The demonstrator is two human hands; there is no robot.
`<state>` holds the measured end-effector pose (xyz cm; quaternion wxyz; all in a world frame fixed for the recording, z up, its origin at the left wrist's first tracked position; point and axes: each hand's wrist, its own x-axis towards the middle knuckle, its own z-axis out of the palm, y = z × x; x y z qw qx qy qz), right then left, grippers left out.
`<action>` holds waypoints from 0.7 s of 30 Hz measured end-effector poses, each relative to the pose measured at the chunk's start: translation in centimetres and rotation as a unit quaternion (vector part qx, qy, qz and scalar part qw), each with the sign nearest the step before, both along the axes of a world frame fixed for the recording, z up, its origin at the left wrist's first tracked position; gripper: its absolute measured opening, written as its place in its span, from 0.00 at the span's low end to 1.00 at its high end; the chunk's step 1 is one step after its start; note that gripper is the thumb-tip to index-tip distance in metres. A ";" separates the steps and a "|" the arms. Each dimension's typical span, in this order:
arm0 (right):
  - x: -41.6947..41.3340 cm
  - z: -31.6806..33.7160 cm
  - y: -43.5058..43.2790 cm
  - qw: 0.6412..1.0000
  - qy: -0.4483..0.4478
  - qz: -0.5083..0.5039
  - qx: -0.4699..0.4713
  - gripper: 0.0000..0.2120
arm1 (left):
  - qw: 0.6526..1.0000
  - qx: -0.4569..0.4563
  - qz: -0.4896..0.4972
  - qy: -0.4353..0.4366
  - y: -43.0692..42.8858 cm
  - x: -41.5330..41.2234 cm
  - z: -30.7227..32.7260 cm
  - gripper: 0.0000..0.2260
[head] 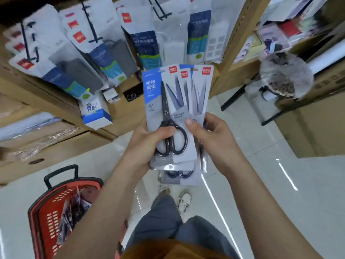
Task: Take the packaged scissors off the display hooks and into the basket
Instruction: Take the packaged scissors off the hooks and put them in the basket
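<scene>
scissors packs (168,109), red deli logos (206,71), 防粘剪切 label (150,85)

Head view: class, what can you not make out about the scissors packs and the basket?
1. Head view: the number of scissors packs; the front pack overlaps the others.
2. Head view: what lies in the red basket; it is blurred and partly covered by the left forearm.
3. Head view: the fingers of the left hand and right hand behind the packs.

Bare floor (261,165) beside open basket (44,221)
</scene>
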<state>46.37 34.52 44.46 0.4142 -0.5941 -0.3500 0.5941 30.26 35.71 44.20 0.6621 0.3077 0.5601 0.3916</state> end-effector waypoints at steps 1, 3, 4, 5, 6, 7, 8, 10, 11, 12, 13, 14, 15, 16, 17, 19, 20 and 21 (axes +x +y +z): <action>0.9 -0.1 0.8 1.000 0.002 -0.018 0.000 0.10 | 1.000 0.010 -0.023 0.007 1.3 1.1 0.5 0.12; 2.6 -0.2 2.9 0.998 0.013 -0.064 -0.002 0.11 | 0.998 0.039 -0.033 0.021 4.4 3.4 1.1 0.16; 3.4 0.0 4.1 0.996 0.015 -0.092 -0.002 0.12 | 0.998 0.057 -0.023 0.028 5.9 4.5 1.3 0.17; 4.3 0.0 5.5 0.993 0.011 -0.119 0.004 0.13 | 0.997 0.072 -0.009 0.038 7.5 5.6 1.5 0.18; 5.3 0.3 6.8 0.990 0.014 -0.141 0.013 0.11 | 0.996 0.080 0.000 0.048 9.0 6.6 1.8 0.19; 6.3 0.6 8.1 0.987 0.011 -0.155 0.029 0.07 | 0.995 0.083 0.000 0.056 10.6 7.6 2.0 0.18; 7.1 1.0 9.4 0.986 0.009 -0.158 0.044 0.04 | 0.995 0.080 -0.008 0.059 12.1 8.5 2.3 0.16; 8.7 2.1 11.5 0.986 0.017 -0.152 0.065 0.10 | 0.995 0.066 -0.037 0.057 14.6 10.5 3.1 0.11; 9.5 2.5 12.5 0.986 0.029 -0.144 0.079 0.15 | 0.996 0.060 -0.048 0.051 15.8 11.5 3.4 0.10; 10.3 2.9 13.5 0.986 0.040 -0.134 0.093 0.19 | 0.996 0.050 -0.053 0.045 16.8 12.5 3.8 0.09; 11.2 3.1 14.5 0.986 0.042 -0.120 0.105 0.22 | 0.997 0.042 -0.055 0.038 17.6 13.4 4.0 0.08; 12.2 3.5 15.4 0.986 0.046 -0.104 0.117 0.25 | 0.997 0.036 -0.058 0.030 18.5 14.3 4.3 0.07; 13.1 3.7 16.5 0.987 0.052 -0.087 0.126 0.26 | 0.997 0.036 -0.063 0.023 19.3 15.1 4.5 0.06; 14.0 4.0 17.6 0.987 0.059 -0.070 0.128 0.26 | 0.997 0.037 -0.067 0.022 20.2 16.0 4.8 0.07; 14.8 4.1 18.7 0.988 0.066 -0.057 0.127 0.25 | 0.997 0.040 -0.065 0.028 21.1 16.8 4.9 0.07; 16.5 4.2 20.8 0.987 0.090 -0.050 0.123 0.23 | 0.997 0.047 -0.046 0.041 23.0 18.4 5.2 0.06; 17.4 4.3 21.8 0.987 0.100 -0.044 0.121 0.22 | 0.997 0.049 -0.030 0.044 23.8 19.2 5.5 0.05; 18.6 4.4 23.3 0.985 0.114 -0.027 0.124 0.22 | 0.998 0.051 -0.004 0.048 25.0 20.3 5.7 0.04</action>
